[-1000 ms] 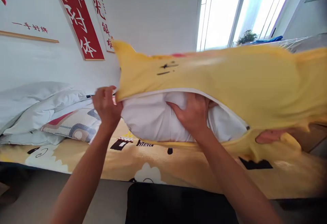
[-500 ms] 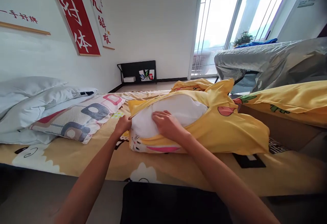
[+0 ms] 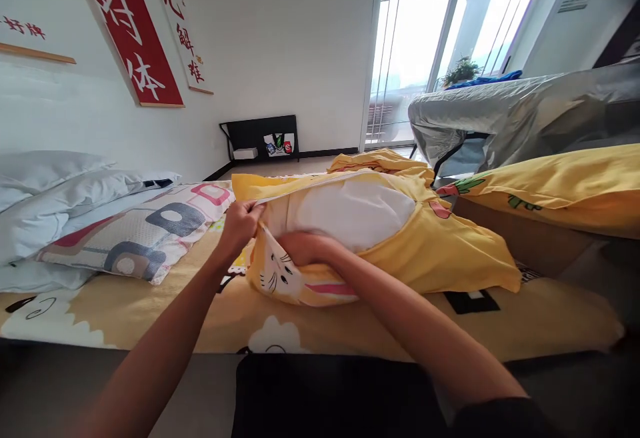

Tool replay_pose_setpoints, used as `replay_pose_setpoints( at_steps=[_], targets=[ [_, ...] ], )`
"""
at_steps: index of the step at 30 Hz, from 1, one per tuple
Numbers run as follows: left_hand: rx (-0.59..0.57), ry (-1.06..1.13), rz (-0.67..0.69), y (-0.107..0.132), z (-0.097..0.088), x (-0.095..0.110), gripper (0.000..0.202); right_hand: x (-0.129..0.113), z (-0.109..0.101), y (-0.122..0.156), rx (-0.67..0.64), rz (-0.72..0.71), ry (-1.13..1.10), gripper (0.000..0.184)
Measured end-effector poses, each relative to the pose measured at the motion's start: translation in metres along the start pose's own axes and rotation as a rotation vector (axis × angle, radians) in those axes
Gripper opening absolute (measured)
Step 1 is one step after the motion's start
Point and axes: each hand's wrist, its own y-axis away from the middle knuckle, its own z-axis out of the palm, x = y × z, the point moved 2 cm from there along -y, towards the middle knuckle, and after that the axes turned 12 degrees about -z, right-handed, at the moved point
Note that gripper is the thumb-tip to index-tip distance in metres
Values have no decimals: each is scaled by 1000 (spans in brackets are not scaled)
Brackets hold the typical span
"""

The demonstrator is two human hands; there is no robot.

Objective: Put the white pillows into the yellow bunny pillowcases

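Note:
A white pillow [image 3: 353,211] lies partly inside a yellow pillowcase [image 3: 440,251] with a cartoon rabbit face near its left end. The long opening of the case faces up, and the white filling shows through it. At the left corner of the opening, my left hand [image 3: 244,219] is closed, pinching the edge of the case. My right hand [image 3: 305,248] reaches into the opening beside the pillow, under the near edge of the fabric. Its fingers are hidden inside the case.
A patterned pillow [image 3: 145,225] and several white pillows [image 3: 65,205] lie left on the yellow-patterned bed [image 3: 190,311]. On the right, yellow fabric [image 3: 560,181] drapes over a cardboard box [image 3: 525,238]. A plastic-covered piece of furniture [image 3: 480,108] stands behind. Near me is a black seat [image 3: 335,398].
My right hand has moved from the top of the pillow down into the near left part of the case. My left hand has lifted the corner slightly, and the opening is wider there.

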Motion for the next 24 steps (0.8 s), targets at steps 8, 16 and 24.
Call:
replay_pose_setpoints(
  at_steps=[8,16,24],
  targets=[
    [-150,188,-125,12,-17,-6,33,43,-99,145,439,763,319,35],
    [-253,181,-41,49,-12,30,38,88,-97,217,362,1435,492,45],
    [-326,207,-56,82,-22,57,44,85,-112,216,263,1386,404,33]
  ],
)
